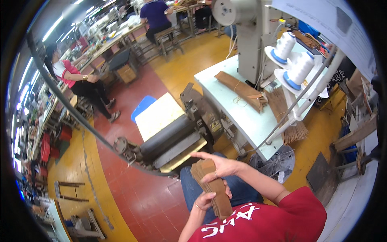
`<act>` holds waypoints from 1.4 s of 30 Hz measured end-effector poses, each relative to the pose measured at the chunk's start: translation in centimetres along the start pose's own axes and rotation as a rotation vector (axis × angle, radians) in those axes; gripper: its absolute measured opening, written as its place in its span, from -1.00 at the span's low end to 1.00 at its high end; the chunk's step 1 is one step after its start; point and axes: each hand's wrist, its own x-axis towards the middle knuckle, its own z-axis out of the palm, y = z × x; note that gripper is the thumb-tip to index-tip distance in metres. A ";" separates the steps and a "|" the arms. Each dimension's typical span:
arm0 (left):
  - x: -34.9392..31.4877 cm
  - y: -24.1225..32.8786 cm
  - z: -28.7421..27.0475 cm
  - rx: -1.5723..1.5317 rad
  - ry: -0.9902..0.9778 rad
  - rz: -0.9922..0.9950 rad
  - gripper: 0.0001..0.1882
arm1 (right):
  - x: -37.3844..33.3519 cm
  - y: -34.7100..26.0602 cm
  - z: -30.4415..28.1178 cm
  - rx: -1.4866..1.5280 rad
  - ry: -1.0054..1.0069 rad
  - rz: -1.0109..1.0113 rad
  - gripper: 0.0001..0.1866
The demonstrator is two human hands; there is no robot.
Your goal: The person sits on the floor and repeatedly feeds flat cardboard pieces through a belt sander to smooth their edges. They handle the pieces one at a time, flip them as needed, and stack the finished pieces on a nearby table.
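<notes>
A stack of flat brown strips [219, 192], leather or cloth, stands tilted in front of my chest between my two hands. My left hand [206, 199] grips its lower part, the thumb across the near face and fingers behind. Near the upper end, my right hand [217, 166] is wrapped around the stack with its thumb on the face and index finger stretched past the top. The strips' upper ends are slightly fanned. Just beyond my hands is a roller machine [167, 135] with a pale yellow board [159, 117] on it.
To the right, a pale sewing table [229, 90] carries a tall machine, a tied brown bundle [242, 92], another strip stack [288, 117] and white thread cones [300, 66]. A dark curved bar [76, 109] crosses the left. Another person [74, 76] stands at the far left; a person [155, 16] sits farther back.
</notes>
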 end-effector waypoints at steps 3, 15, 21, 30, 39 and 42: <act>0.5 -0.6 0.0 -0.144 0.026 0.123 -0.24 | 0.8 0.3 -0.6 -0.041 -0.015 0.062 0.05; -3.0 1.2 -3.5 -0.140 0.288 0.431 -0.37 | 8.2 -4.0 -26.3 -1.408 1.074 0.773 -0.01; -3.8 2.5 -4.2 -0.099 0.423 0.487 -0.40 | 7.3 -6.7 -26.1 -1.357 1.053 0.705 -0.47; 0.4 7.2 -3.7 0.179 0.563 0.539 -0.43 | 4.1 -14.7 -11.9 -1.117 0.912 0.274 -0.40; 0.7 4.4 -3.3 0.166 0.659 0.539 -0.48 | 2.9 -2.8 1.7 -0.407 0.418 0.136 -0.32; -0.3 2.4 -4.7 0.166 0.723 0.451 -0.46 | 2.2 -0.7 2.3 -0.504 0.401 0.164 -0.20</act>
